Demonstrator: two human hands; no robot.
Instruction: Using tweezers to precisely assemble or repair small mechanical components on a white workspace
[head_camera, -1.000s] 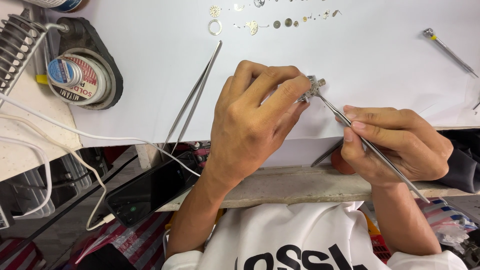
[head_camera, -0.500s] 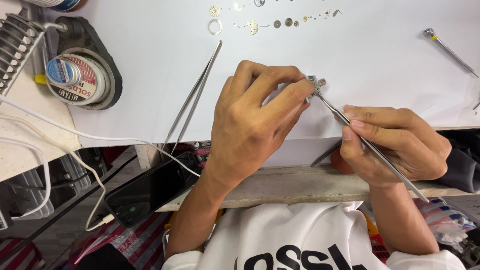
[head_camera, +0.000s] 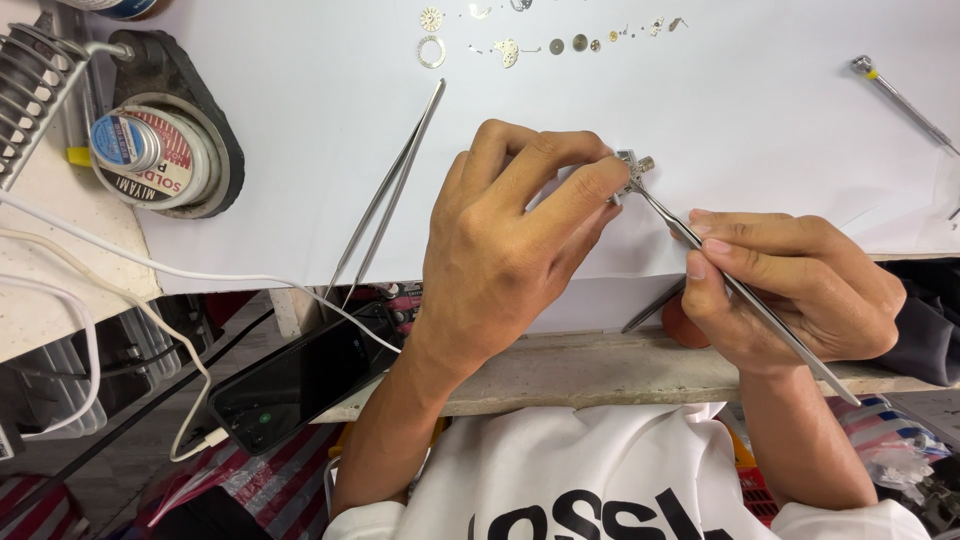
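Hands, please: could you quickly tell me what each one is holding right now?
Left hand: closed, pinching a small metal part.
Right hand: closed on tweezers, tips at the part.

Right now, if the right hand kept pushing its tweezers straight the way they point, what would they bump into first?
The right hand aims its tweezers up-left at the small metal watch part pinched in the left hand. The tips look already on it, so that part comes first, though depth is unclear.
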